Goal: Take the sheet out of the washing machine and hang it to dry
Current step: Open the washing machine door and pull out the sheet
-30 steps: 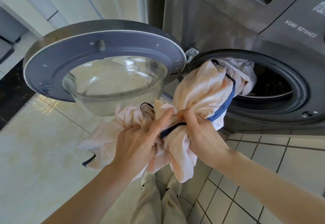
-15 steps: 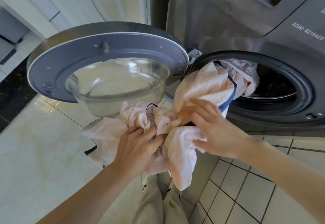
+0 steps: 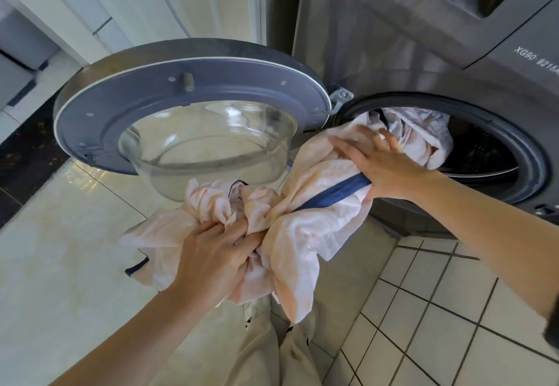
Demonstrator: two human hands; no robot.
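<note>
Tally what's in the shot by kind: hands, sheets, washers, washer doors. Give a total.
Hands: 2, left hand and right hand, both gripping the sheet
Sheets: 1, sheet, part of it in the drum
Washers: 1, washer
Doors: 1, door, open
Total: 5

The left hand (image 3: 217,252) is clenched around a bunch of the sheet (image 3: 290,252), knuckles up, forearm reaching up from lower left. The right hand (image 3: 378,164) lies higher on the sheet, toward its upper right, fingers spread over it, thumb curled beneath.
</note>
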